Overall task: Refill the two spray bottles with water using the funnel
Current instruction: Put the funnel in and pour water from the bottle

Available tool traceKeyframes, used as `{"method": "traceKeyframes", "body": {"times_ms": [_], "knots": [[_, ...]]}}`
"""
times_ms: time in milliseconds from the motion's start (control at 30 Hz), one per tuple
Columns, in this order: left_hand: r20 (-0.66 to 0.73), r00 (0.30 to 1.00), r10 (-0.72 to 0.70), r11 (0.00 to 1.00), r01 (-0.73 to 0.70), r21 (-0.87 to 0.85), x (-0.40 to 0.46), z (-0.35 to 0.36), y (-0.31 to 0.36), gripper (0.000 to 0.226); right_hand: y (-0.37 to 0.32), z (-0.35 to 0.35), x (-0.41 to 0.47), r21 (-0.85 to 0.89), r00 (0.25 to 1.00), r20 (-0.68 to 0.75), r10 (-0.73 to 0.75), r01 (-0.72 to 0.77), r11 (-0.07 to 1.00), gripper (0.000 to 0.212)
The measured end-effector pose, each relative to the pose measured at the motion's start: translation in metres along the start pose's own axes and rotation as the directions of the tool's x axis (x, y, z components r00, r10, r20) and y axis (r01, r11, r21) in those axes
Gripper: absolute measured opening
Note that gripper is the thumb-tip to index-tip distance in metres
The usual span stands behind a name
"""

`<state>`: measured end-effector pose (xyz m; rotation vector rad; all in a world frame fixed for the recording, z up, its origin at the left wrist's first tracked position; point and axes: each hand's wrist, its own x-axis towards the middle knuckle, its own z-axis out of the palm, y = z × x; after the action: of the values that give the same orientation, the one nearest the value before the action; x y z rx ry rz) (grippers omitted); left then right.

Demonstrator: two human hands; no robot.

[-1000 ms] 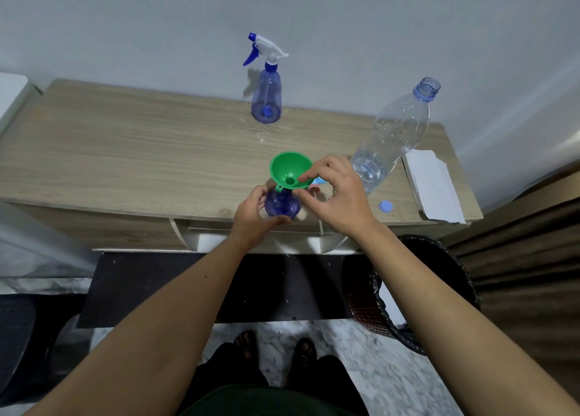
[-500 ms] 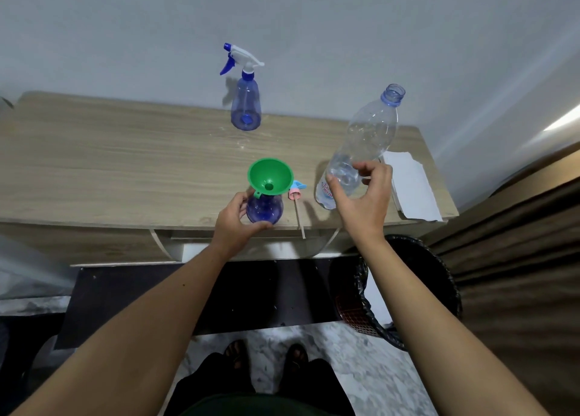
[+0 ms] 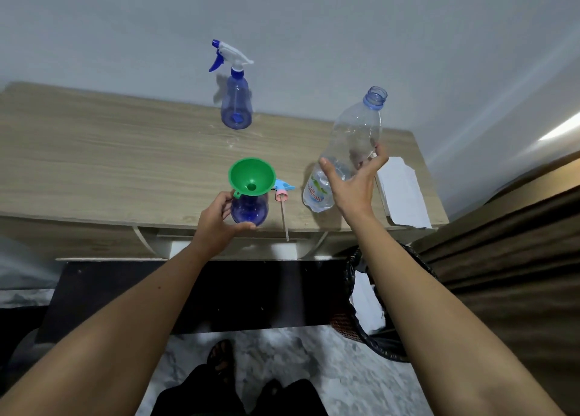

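A green funnel (image 3: 252,177) sits in the neck of an open blue spray bottle (image 3: 250,210) near the table's front edge. My left hand (image 3: 219,221) grips that bottle from its left side. Its pink and blue spray head (image 3: 282,192), with a long dip tube, lies on the table just to the right. My right hand (image 3: 353,180) wraps around a clear uncapped water bottle (image 3: 351,145) that stands upright with a little water at the bottom. A second blue spray bottle (image 3: 236,101) with its white and blue trigger head on stands at the back by the wall.
The wooden table (image 3: 110,164) runs left from the bottles. Folded white paper (image 3: 403,192) lies at the table's right end. A dark bin (image 3: 376,305) lined with a black bag stands on the floor below right. My feet are on the marbled floor.
My right hand left the funnel, moved right and took hold of the water bottle. The left hand stayed on the funnel-topped spray bottle. The camera view shifted.
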<state>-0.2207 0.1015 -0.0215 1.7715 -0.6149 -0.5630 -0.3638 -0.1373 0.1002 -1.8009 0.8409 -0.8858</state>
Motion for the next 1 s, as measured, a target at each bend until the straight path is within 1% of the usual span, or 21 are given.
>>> {"method": "traceKeyframes", "body": {"times_ms": [133, 333, 500, 667, 733, 900, 1000], "knots": [[-0.027, 1.0, 0.001, 1.0, -0.001, -0.009, -0.001, 0.001, -0.001, 0.084, 0.005, 0.0, 0.004, 0.022, 1.0, -0.002, -0.015, 0.015, 1.0, 0.092], [-0.035, 0.999, -0.032, 0.998, 0.03, -0.064, -0.003, 0.002, -0.001, 0.087, 0.002, -0.009, -0.002, 0.02, 0.997, 0.022, -0.072, 0.071, 0.997, 0.089], [-0.042, 0.997, -0.064, 0.994, 0.061, -0.085, -0.003, 0.005, 0.0, 0.088, -0.007, -0.021, -0.013, 0.033, 0.992, 0.011, -0.128, 0.128, 0.991, 0.083], [-0.057, 0.995, -0.084, 0.993, 0.078, -0.09, -0.004, 0.006, 0.002, 0.082, -0.024, -0.034, -0.022, 0.004, 0.991, 0.085, -0.107, 0.107, 0.994, 0.082], [-0.061, 0.995, -0.083, 0.994, 0.078, -0.079, -0.003, 0.007, 0.001, 0.083, -0.031, -0.037, -0.029, 0.002, 0.989, 0.118, -0.094, 0.094, 0.996, 0.08], [-0.054, 0.994, -0.093, 0.995, 0.091, -0.048, -0.002, 0.01, 0.0, 0.09, -0.04, -0.049, -0.047, 0.017, 0.971, 0.231, -0.057, 0.055, 0.998, 0.064], [-0.065, 0.994, -0.083, 0.996, 0.081, -0.041, -0.003, 0.011, -0.002, 0.087, -0.044, -0.057, -0.058, -0.015, 0.943, 0.33, -0.036, 0.043, 0.999, 0.062]]}}
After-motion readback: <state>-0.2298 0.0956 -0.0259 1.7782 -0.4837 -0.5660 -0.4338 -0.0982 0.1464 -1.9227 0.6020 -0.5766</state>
